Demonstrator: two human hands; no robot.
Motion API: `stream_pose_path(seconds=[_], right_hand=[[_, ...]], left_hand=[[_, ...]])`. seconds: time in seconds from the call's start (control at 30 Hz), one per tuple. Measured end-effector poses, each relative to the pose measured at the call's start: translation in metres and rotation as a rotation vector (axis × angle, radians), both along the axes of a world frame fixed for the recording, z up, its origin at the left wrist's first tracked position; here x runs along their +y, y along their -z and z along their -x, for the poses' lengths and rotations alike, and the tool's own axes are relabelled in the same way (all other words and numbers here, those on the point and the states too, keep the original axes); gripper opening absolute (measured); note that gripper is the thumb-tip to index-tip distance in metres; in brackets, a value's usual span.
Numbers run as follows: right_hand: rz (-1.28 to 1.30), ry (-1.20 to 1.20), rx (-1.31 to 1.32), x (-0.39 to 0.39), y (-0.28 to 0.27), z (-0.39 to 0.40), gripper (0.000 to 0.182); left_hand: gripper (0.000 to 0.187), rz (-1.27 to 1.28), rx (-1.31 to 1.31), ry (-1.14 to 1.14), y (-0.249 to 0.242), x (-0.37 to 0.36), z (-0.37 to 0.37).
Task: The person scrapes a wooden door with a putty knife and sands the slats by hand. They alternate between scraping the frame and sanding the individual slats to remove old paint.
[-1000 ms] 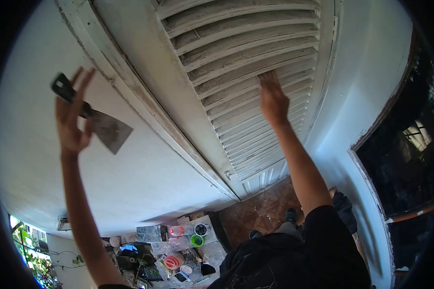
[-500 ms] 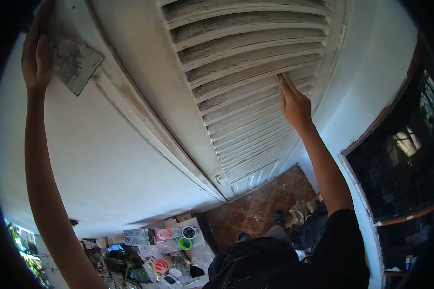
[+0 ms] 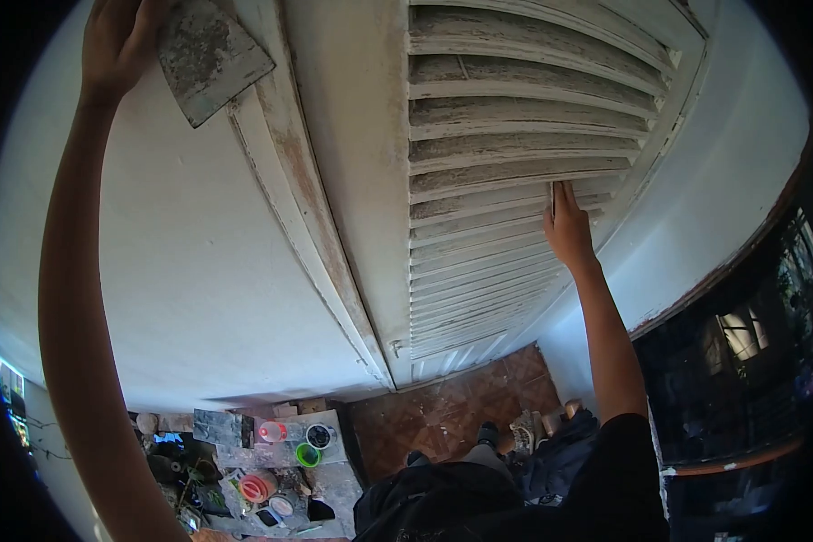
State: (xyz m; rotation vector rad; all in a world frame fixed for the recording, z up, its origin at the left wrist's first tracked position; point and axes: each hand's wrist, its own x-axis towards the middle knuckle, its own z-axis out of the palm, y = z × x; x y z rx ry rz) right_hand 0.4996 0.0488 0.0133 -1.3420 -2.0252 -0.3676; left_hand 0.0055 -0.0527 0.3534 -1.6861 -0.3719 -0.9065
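Note:
At the upper left, my left hand (image 3: pixel 117 50) is closed on a flat grey plate (image 3: pixel 215 65) with dark smears and a straight edge. It is raised in front of the wall, next to the door frame (image 3: pixel 309 181). My right hand (image 3: pixel 569 233) reaches up to a louvered door (image 3: pixel 524 140) with worn, off-white slats. Its fingers pinch a small thin piece (image 3: pixel 553 193) against the underside of a slat; the kind of piece cannot be made out. Paint on the upper slats looks scuffed and streaked with brown.
Below stands a cluttered table (image 3: pixel 339 474) with a green cup (image 3: pixel 308 453), a red-and-white container (image 3: pixel 258 487), a pink-topped bottle (image 3: pixel 272 432) and a white tub (image 3: pixel 319 436). A dark window (image 3: pixel 732 361) is on the right. Dark bags (image 3: pixel 551 461) lie on the tiled floor (image 3: pixel 443 411).
The camera view has turned, so the door's upper slats sit farther right and the table farther left. My right hand stays at the slats; my left hand still holds the plate.

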Motion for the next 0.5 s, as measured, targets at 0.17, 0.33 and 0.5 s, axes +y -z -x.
stream_pose_path(seconds=[0.17, 0.33, 0.5], right_hand=[[-0.111, 0.071, -0.008, 0.003, 0.012, 0.012, 0.061], [-0.064, -0.025, 0.223, -0.028, 0.022, 0.12, 0.057], [-0.099, -0.061, -0.158, -0.046, 0.011, 0.112, 0.049]], left_hand=[[0.071, 0.122, -0.1, -0.267, 0.005, -0.012, 0.01], [0.068, 0.068, -0.059, -0.275, 0.005, -0.014, 0.009], [0.07, 0.107, -0.101, -0.308, 0.003, -0.008, 0.013]])
